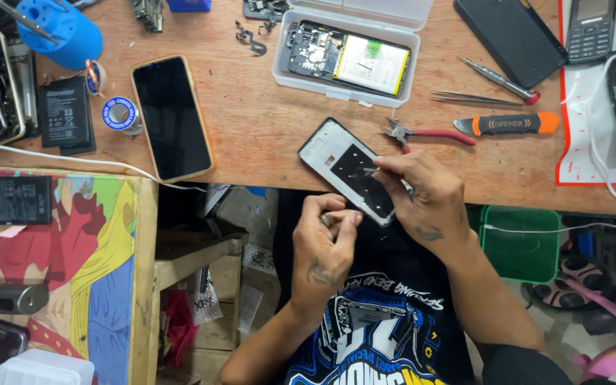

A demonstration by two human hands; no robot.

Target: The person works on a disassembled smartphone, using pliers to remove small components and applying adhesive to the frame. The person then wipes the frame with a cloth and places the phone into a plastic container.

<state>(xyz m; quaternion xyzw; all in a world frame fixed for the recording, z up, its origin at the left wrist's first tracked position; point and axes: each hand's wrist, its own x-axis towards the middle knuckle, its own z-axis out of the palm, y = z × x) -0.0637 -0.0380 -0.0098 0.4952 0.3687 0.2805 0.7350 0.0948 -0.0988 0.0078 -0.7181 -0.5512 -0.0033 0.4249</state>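
Black and white, a phone frame (348,171) is worked at the wooden bench's (265,128) front edge, overhanging it slightly. The right hand (422,196) is closed on a thin tool (365,171) pressed against the frame; the left hand (326,242) is pinched shut on something too small to identify. The opened phone (347,58) lies apart in a clear tray (393,14), so disassembly appears well advanced. Cutters (422,133) lie just beside the right hand; nothing blocks the work.

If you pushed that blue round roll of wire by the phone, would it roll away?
Probably not: the small blue round spool of wire seems to stand on its flat end on the wooden table. It looks light, so it would likely slide. Tipped sideways, it might roll.
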